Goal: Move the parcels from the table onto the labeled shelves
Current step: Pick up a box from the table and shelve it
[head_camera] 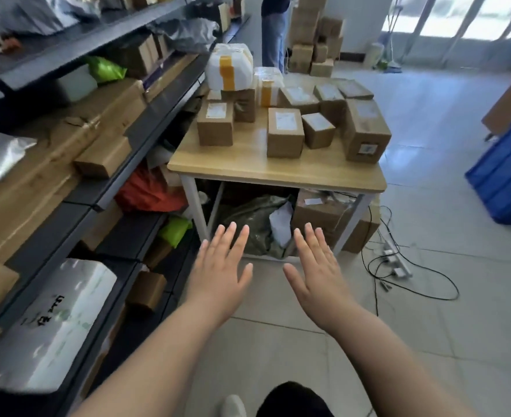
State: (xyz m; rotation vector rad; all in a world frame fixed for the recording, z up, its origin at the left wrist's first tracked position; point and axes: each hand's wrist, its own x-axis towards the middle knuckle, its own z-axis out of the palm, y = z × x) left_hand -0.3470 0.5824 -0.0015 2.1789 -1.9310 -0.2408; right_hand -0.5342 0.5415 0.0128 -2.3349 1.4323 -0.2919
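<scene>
A wooden table (278,173) with white legs carries several brown cardboard parcels, among them one at the front left (215,124), one in the middle (285,132) and a large one at the right (365,130). A white wrapped parcel with yellow tape (230,67) lies on top at the back. Dark shelves (146,124) run along the left, filled with boxes and bags. My left hand (221,272) and my right hand (317,269) are held out flat, fingers straight, in front of the table and below its top. Both hold nothing.
Under the table lie a grey bag (254,227) and boxes (323,215). Cables and a power strip (395,260) trail across the tiled floor at the right. A blue crate (506,173) stands far right. A person (273,34) stands behind the table beside stacked boxes (314,46).
</scene>
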